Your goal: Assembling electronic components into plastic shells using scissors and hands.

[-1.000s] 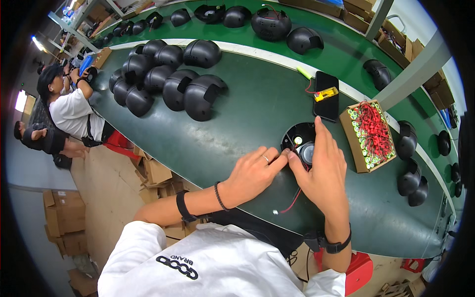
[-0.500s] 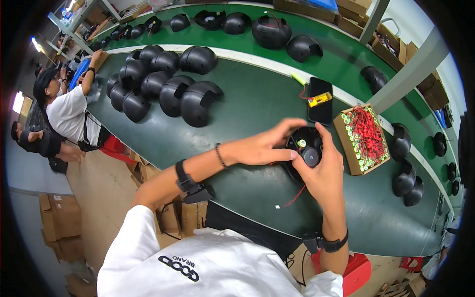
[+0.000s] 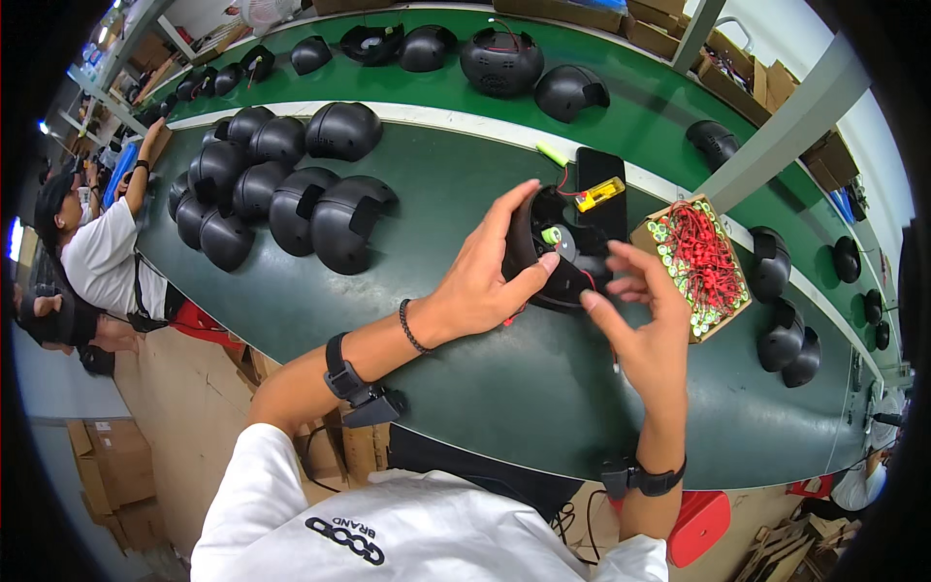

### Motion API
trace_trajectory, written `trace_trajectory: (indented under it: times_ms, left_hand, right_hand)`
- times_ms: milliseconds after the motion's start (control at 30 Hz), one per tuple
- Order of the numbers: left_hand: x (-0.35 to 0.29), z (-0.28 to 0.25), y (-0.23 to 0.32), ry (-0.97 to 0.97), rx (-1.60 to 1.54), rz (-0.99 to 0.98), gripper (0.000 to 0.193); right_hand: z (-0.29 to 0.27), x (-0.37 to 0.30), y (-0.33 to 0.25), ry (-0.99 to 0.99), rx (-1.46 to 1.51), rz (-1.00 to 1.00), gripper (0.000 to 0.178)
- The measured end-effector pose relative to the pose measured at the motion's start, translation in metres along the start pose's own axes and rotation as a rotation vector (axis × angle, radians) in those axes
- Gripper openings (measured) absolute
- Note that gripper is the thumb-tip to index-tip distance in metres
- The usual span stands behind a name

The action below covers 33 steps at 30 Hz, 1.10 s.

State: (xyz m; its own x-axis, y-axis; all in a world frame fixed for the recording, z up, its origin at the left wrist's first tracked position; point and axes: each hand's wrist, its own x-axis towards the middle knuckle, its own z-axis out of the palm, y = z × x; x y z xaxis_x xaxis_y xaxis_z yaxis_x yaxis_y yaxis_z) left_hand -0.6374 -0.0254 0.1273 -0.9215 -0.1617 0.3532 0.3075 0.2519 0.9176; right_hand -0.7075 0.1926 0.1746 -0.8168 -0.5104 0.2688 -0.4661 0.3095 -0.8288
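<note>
My left hand [image 3: 490,257] grips the left side of a round black plastic shell [image 3: 562,287], its thumb over the rim and its fingers around the outside. The shell is tilted with its hollow side up. Inside sit a green battery cell [image 3: 551,236] and a dark round disc [image 3: 566,253]. My right hand [image 3: 648,308] is beside the shell's right edge, fingers apart and somewhat blurred, apparently holding nothing. A thin red wire [image 3: 588,278] shows between the shell and my right thumb; a small pale plug [image 3: 615,368] hangs lower down.
A cardboard box [image 3: 716,326] of green cells with red wires stands to the right. Behind the shell lie a dark phone-like slab [image 3: 600,167], a yellow wired piece [image 3: 599,195] and a green cell [image 3: 553,153]. Black shells [image 3: 354,223] cluster at left; others line the green belt [image 3: 640,114]. A co-worker [image 3: 102,252] is far left.
My right hand has let go of the shell and moved slightly away from it, fingers spreading. My left hand still holds the shell, now tilted more. The whole view has shifted a little.
</note>
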Motion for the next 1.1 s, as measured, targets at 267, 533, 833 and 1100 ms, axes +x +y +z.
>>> trace_trajectory:
  times_ms: [267,533,833,1100]
  left_hand:
    - [-0.003,-0.001,0.008,0.099,0.346,0.307,0.087]
    - [0.001,0.0,0.011,0.14,0.473,0.501,0.096]
    - [0.0,-0.005,0.016,0.231,0.609,0.676,0.098]
    - [-0.007,0.02,0.023,0.431,-0.159,0.167,0.069]
  right_hand:
    - [0.019,-0.002,0.004,0.078,-0.069,-0.158,0.023]
    - [0.033,-0.009,0.003,0.207,0.183,0.015,0.013]
    - [0.044,-0.015,-0.013,0.215,0.582,0.215,0.012]
    - [0.064,-0.026,-0.027,0.255,-0.001,-0.22,0.017]
